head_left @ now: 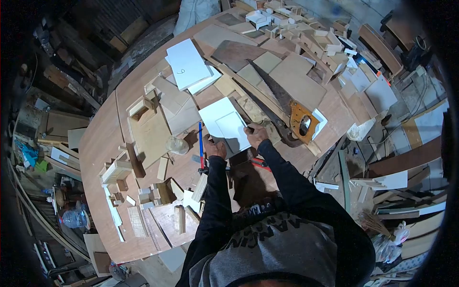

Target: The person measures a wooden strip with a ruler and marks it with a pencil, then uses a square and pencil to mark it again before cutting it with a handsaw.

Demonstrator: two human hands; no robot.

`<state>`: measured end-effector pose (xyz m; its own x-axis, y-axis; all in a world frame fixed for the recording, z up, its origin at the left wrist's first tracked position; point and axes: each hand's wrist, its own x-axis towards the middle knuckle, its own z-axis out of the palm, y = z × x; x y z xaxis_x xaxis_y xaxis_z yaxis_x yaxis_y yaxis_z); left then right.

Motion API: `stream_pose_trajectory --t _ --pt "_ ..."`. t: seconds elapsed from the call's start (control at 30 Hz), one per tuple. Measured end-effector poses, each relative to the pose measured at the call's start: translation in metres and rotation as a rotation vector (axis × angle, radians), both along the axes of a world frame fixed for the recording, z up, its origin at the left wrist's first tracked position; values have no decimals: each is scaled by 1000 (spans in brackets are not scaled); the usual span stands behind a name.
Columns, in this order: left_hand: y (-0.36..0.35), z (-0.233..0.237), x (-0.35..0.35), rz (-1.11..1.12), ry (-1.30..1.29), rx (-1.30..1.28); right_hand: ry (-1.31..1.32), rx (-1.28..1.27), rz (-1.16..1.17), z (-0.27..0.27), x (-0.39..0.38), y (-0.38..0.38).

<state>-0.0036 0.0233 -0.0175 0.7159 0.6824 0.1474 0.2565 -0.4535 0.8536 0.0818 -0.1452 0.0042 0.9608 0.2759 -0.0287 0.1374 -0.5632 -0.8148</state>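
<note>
A white flat panel [213, 116] lies in front of me on the wooden table, with a smaller white rectangle [232, 126] showing on its face. My left hand [216, 148] grips the panel's near left edge with curled fingers. At the right edge, my right hand [258, 134] is closed with the thumb along the border. A long blue bar tool [201, 138] with a red lower part lies just left of my left hand. Below my right hand rests a red-handled tool [260, 163].
Right of the panel lie a wooden-handled handsaw [302, 123] and a second saw [267, 112]. Marked white sheets [187, 62] lie beyond. A clear jar [178, 145] and wooden blocks [117, 171] stand left. Wood offcuts [330, 40] crowd the far right.
</note>
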Motion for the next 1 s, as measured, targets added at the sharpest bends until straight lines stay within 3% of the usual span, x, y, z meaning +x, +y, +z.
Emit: stream_pose_trajectory --t 0.03,0.13,0.2,0.27,0.33,0.37,0.43,0.57,0.63,0.73,0.87,0.93,1.0 --pt "0 -2 1 3 12 127 -90 -229 44 13 -2 -4" --pt "-7 21 -5 -91 -5 53 -116 -449 28 59 8 -34" --pt "-5 16 -5 -80 12 18 -155 -368 -67 68 28 -72" --pt "-6 18 -4 -68 20 -16 -230 -456 -236 89 30 -104" --pt "-11 27 -6 -54 128 -25 -201 -804 -205 133 20 -119" --pt "-10 23 -7 -53 125 -26 -205 -805 -206 122 27 -130" --pt "-10 14 -7 -78 188 161 109 -752 -282 97 44 -151" --pt "-15 31 -5 -42 334 70 185 -723 -263 95 58 -161" --pt "-21 44 -6 -33 413 267 167 -739 -230 86 66 -168" --pt "-16 32 -3 -39 440 234 -27 -721 -252 66 69 -171" --pt "-17 32 -6 7 401 188 -53 -561 -362 65 67 -164" --pt "-14 19 -5 -34 424 322 -167 -566 -344 50 72 -168" --pt "-19 30 -6 20 379 284 -219 -522 -329 35 71 -170"
